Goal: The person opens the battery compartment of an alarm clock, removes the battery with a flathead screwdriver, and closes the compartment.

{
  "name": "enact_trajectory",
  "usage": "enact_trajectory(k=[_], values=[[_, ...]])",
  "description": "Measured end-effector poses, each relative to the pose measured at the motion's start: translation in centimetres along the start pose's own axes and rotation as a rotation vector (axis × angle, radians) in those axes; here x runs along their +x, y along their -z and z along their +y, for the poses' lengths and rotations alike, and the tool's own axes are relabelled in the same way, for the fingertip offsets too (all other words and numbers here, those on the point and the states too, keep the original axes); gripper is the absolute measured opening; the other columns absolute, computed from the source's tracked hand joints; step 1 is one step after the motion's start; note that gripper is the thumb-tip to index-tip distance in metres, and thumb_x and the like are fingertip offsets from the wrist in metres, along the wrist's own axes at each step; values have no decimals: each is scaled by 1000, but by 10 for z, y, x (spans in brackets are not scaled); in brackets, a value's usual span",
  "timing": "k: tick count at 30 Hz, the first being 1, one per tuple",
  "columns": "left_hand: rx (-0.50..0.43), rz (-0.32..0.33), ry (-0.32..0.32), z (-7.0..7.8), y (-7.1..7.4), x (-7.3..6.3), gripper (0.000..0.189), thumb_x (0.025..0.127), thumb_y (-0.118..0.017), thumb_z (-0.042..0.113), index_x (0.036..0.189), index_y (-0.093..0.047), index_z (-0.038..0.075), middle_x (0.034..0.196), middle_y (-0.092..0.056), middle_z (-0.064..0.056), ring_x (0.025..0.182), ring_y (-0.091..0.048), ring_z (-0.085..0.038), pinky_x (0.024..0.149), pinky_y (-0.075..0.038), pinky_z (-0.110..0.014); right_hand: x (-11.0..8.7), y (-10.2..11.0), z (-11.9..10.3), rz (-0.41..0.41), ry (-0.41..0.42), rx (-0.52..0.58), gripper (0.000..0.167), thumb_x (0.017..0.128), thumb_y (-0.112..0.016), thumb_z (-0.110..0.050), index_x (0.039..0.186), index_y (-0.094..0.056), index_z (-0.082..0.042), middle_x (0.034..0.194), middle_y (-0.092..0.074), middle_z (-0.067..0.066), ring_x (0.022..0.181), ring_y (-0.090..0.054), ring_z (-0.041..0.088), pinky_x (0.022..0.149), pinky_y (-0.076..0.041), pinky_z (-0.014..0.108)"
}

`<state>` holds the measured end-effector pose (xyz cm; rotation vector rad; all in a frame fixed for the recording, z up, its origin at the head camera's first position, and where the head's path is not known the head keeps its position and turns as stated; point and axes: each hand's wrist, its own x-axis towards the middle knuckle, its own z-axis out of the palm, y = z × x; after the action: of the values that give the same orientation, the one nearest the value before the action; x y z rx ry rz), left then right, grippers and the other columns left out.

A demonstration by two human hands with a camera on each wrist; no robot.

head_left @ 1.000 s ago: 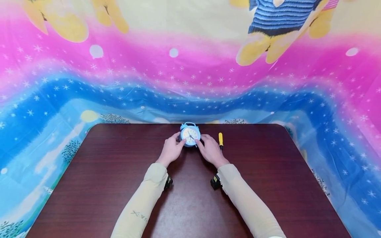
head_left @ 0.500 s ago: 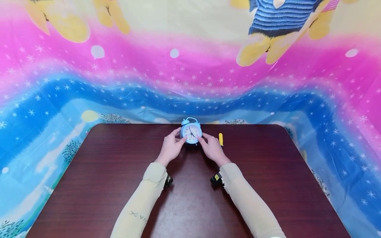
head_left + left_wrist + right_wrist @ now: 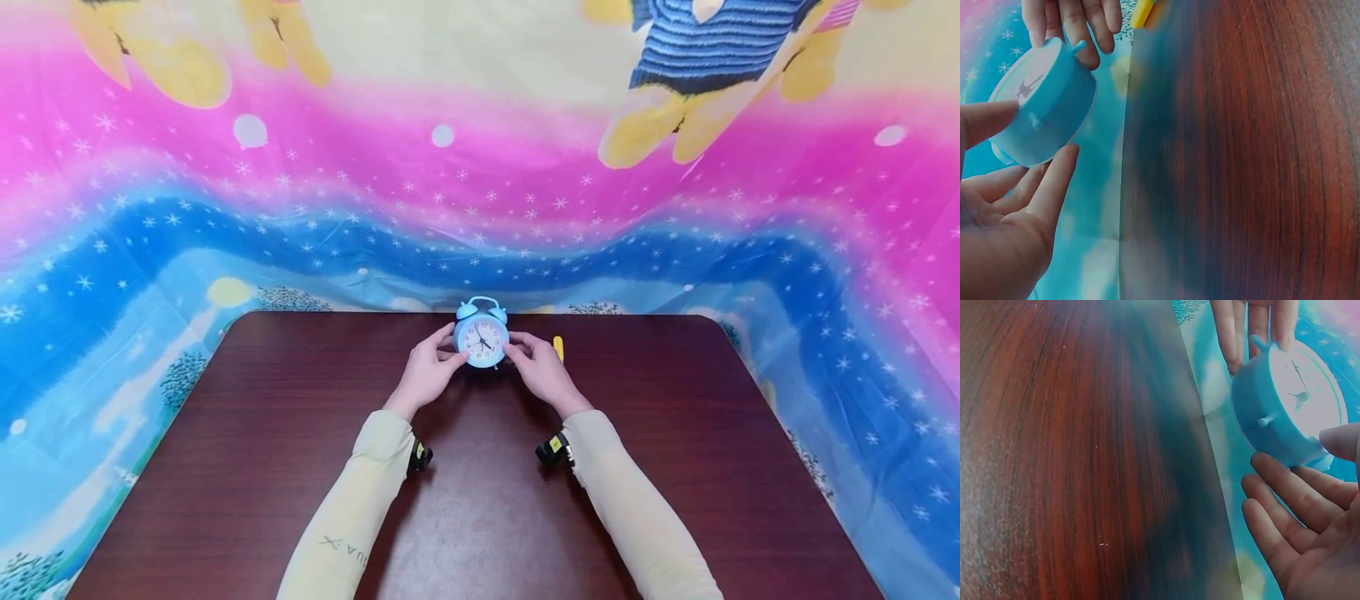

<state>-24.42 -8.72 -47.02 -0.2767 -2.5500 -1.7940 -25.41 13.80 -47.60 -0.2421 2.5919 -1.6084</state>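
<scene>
A light blue twin-bell alarm clock [image 3: 482, 340] with a white dial is held upright near the far edge of the table, its face toward the head camera. My left hand [image 3: 427, 369] grips its left side, thumb at the front rim and fingers behind. On the opposite side my right hand [image 3: 542, 371] holds it the same way, the thumb [image 3: 1341, 441] at the dial's edge in the right wrist view. Small feet [image 3: 1035, 120] stick out of the clock's underside in the left wrist view, where the casing shows off the tabletop.
A yellow screwdriver handle [image 3: 558, 348] lies just beyond my right hand, partly hidden by it. The dark brown wooden table [image 3: 480, 500] ends right behind the clock. A printed pink and blue cloth [image 3: 480, 192] hangs along its back and sides.
The clock has come up a little and turned, so both bells and the dial now face the head camera. My right hand has shifted slightly right, covering more of the screwdriver.
</scene>
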Motion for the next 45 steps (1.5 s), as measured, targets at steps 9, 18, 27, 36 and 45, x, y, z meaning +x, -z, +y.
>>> enact_trajectory(k=[9, 18, 27, 36, 45], values=[[-32, -17, -1, -2, 3, -1, 58, 93, -74, 7, 147, -54, 5, 131, -64, -17, 103, -70, -30, 89, -56, -41, -3, 3, 1, -47, -25, 94, 49, 107, -54, -35, 147, -54, -7, 124, -66, 11, 108, -67, 30, 97, -51, 46], [-99, -15, -22, -1, 5, -2, 55, 88, -77, -3, 140, -58, 1, 127, -65, -21, 106, -69, -35, 89, -57, -40, -3, 5, 1, -84, 18, 109, 46, 106, -57, -23, 146, -50, -2, 116, -70, 17, 108, -65, 40, 95, -52, 47], [-182, -17, -44, -2, 4, -2, 50, 84, -74, -14, 130, -60, -2, 123, -65, -24, 109, -67, -38, 90, -56, -41, -5, 6, 0, -90, 28, 90, 45, 100, -63, -14, 143, -53, -4, 111, -70, 15, 102, -68, 32, 91, -53, 43], [-192, 0, -44, -1, 4, -3, 48, 83, -72, -16, 127, -62, -2, 124, -64, -24, 113, -66, -36, 92, -54, -42, -6, 7, 0, -92, 5, 89, 44, 98, -69, -16, 139, -56, -10, 118, -71, 10, 110, -66, 22, 94, -52, 44], [-206, -9, -39, -3, 3, -1, 47, 85, -68, -18, 129, -58, -10, 129, -60, -31, 118, -62, -43, 93, -54, -45, -6, 7, 0, -76, 37, 99, 40, 95, -73, -13, 133, -60, -10, 117, -71, 10, 109, -67, 22, 94, -53, 43]])
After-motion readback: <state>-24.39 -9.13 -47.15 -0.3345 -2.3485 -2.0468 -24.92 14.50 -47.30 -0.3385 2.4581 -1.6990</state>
